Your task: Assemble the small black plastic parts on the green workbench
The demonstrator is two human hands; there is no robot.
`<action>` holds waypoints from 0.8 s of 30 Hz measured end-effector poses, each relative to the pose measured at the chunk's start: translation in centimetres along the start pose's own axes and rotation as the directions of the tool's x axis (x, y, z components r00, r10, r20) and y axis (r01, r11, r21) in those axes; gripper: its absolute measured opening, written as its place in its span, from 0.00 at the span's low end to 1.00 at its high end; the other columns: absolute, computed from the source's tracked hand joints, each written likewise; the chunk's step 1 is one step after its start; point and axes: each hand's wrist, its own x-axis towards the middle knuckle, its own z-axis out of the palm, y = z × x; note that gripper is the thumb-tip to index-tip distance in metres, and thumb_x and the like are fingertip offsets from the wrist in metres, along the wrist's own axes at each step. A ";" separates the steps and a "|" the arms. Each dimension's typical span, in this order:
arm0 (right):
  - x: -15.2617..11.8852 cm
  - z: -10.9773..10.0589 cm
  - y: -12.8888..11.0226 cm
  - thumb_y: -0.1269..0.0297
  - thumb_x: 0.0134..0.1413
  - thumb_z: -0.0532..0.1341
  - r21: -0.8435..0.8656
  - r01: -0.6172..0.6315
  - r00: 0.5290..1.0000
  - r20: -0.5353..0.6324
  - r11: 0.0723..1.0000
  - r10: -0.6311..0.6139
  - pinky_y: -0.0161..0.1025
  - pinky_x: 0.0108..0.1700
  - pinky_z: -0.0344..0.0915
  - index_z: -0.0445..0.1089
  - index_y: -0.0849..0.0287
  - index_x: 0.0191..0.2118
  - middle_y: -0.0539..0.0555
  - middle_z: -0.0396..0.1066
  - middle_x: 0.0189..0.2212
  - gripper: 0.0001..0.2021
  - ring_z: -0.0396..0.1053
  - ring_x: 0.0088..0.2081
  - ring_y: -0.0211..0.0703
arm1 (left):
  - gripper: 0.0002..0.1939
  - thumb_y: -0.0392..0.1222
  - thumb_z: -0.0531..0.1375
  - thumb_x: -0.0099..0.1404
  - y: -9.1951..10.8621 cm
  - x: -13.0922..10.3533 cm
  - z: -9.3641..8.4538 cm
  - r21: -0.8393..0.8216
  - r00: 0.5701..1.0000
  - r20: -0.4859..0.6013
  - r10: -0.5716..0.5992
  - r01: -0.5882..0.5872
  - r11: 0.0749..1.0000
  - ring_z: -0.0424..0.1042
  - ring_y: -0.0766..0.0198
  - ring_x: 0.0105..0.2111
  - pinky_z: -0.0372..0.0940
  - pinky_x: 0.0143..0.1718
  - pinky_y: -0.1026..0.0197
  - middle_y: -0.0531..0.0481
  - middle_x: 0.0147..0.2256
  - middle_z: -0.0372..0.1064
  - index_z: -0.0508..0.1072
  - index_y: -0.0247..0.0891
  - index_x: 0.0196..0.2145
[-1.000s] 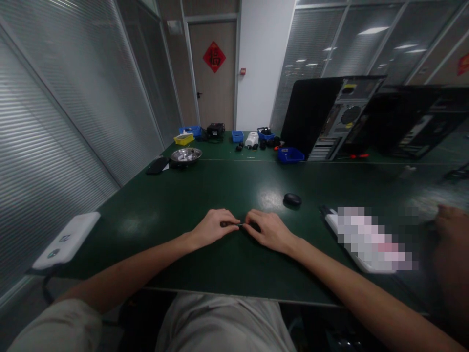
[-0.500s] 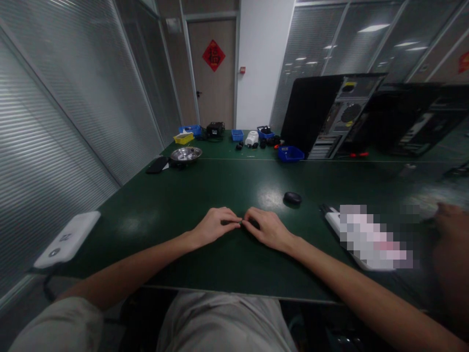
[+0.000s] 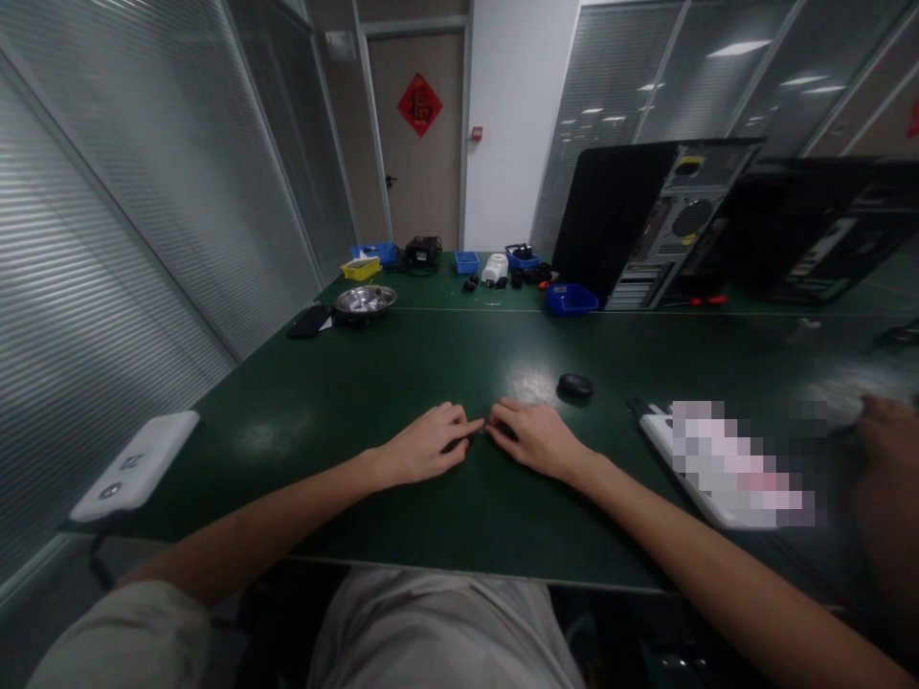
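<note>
Over the near middle of the green table [image 3: 445,354], both hands meet almost fingertip to fingertip. My left hand [image 3: 429,445] has its index finger stretched out toward the right fingertips, its thumb apart below and the other fingers curled; I see nothing held in it. My right hand [image 3: 535,437] has thumb and fingers bent together in a pinch close to the tabletop. Whatever lies at those fingertips is too small to make out. A small black rounded object [image 3: 575,387] rests just beyond my right hand.
At the right lies a white device [image 3: 657,435], partly pixelated, near another person's blurred hand [image 3: 886,431]. A white flat box [image 3: 136,466] sits at the left. Farther back are a metal bowl [image 3: 366,300], a blue bin [image 3: 571,300] and a black computer tower [image 3: 617,211].
The left thumb and index finger were pinched together at the right fingertips; now they are apart, with the index finger extended. The right hand has shifted only slightly.
</note>
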 end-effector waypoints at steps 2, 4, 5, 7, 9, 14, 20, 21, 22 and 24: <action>0.0 -0.3 0.0 0.57 0.72 0.54 -0.052 0.016 1.000 0.027 0.999 -0.015 0.38 0.32 0.51 0.70 0.56 0.44 0.53 0.72 0.40 0.10 0.69 0.32 0.40 | 0.24 0.39 0.53 0.76 0.1 0.0 0.0 0.017 1.000 0.003 0.003 -0.003 1.000 0.67 0.55 0.48 0.64 0.52 0.53 0.41 0.47 0.69 0.67 0.40 0.67; 0.0 -0.6 0.0 0.57 0.71 0.54 -0.081 0.013 0.999 0.044 0.997 -0.009 0.38 0.32 0.50 0.70 0.56 0.44 0.54 0.72 0.40 0.10 0.68 0.32 0.39 | 0.24 0.40 0.54 0.76 0.1 -0.1 -0.1 -0.008 0.999 -0.015 -0.030 0.030 1.000 0.68 0.55 0.47 0.65 0.52 0.53 0.41 0.47 0.70 0.66 0.40 0.67; 0.0 -0.8 0.1 0.57 0.71 0.55 -0.089 0.002 0.999 0.051 0.996 0.003 0.38 0.32 0.49 0.70 0.56 0.44 0.54 0.72 0.40 0.10 0.68 0.32 0.39 | 0.23 0.41 0.56 0.75 0.0 -0.1 -0.2 -0.035 0.998 -0.025 -0.053 0.053 0.998 0.68 0.55 0.47 0.65 0.51 0.54 0.42 0.46 0.70 0.67 0.40 0.65; 0.0 -1.0 0.3 0.57 0.71 0.55 -0.095 -0.037 0.997 0.061 0.995 0.043 0.39 0.31 0.49 0.71 0.56 0.43 0.54 0.72 0.39 0.10 0.68 0.32 0.40 | 0.18 0.42 0.59 0.74 -0.1 -0.2 -0.2 -0.098 0.996 -0.031 -0.083 0.080 0.992 0.70 0.57 0.46 0.66 0.50 0.55 0.44 0.45 0.72 0.73 0.41 0.59; 0.0 -1.1 0.6 0.57 0.70 0.56 -0.083 -0.081 0.994 0.061 0.993 0.086 0.39 0.32 0.49 0.71 0.56 0.43 0.54 0.72 0.39 0.11 0.69 0.33 0.41 | 0.12 0.42 0.61 0.73 -0.1 -0.1 -0.1 -0.140 0.997 -0.038 -0.070 0.064 0.988 0.70 0.57 0.48 0.66 0.52 0.55 0.46 0.46 0.73 0.76 0.41 0.52; -0.1 -1.0 1.0 0.56 0.70 0.57 -0.034 -0.125 0.991 0.035 0.992 0.126 0.38 0.34 0.51 0.71 0.55 0.41 0.53 0.72 0.38 0.11 0.69 0.35 0.41 | 0.12 0.41 0.58 0.75 0.6 0.7 0.5 -0.140 0.998 -0.061 -0.011 0.002 0.990 0.69 0.57 0.55 0.64 0.60 0.53 0.45 0.53 0.72 0.76 0.41 0.53; -0.2 -1.0 1.1 0.55 0.70 0.58 -0.002 -0.118 0.993 0.019 0.993 0.118 0.38 0.33 0.51 0.72 0.55 0.42 0.52 0.72 0.38 0.11 0.68 0.33 0.40 | 0.16 0.44 0.54 0.77 -4.0 -0.6 -1.2 -0.051 0.995 -0.024 -0.097 0.095 0.994 0.71 0.58 0.53 0.67 0.57 0.54 0.45 0.54 0.72 0.73 0.42 0.58; -0.2 -1.0 1.2 0.55 0.70 0.58 0.006 -0.113 0.993 0.015 0.994 0.113 0.38 0.33 0.51 0.72 0.55 0.42 0.52 0.72 0.38 0.11 0.68 0.33 0.40 | 0.17 0.44 0.54 0.77 -5.9 -1.5 -2.1 -0.028 0.986 -0.042 -0.160 0.159 0.987 0.71 0.57 0.54 0.67 0.57 0.54 0.45 0.56 0.71 0.72 0.43 0.60; -0.2 -1.0 1.2 0.55 0.70 0.58 0.013 -0.108 0.994 0.011 0.994 0.108 0.37 0.33 0.51 0.72 0.55 0.42 0.52 0.72 0.38 0.11 0.68 0.33 0.40 | 0.18 0.44 0.55 0.76 -8.1 -2.5 -3.2 -0.001 0.969 -0.076 -0.234 0.234 0.972 0.71 0.57 0.54 0.67 0.56 0.53 0.45 0.56 0.71 0.72 0.43 0.60; -0.2 -1.0 1.2 0.56 0.69 0.58 0.027 -0.102 0.995 0.000 0.994 0.102 0.38 0.33 0.52 0.72 0.55 0.41 0.52 0.72 0.38 0.10 0.67 0.33 0.40 | 0.19 0.44 0.55 0.75 -12.7 -5.3 -6.0 0.052 0.894 -0.171 -0.414 0.428 0.902 0.71 0.54 0.56 0.65 0.59 0.50 0.43 0.57 0.71 0.72 0.40 0.60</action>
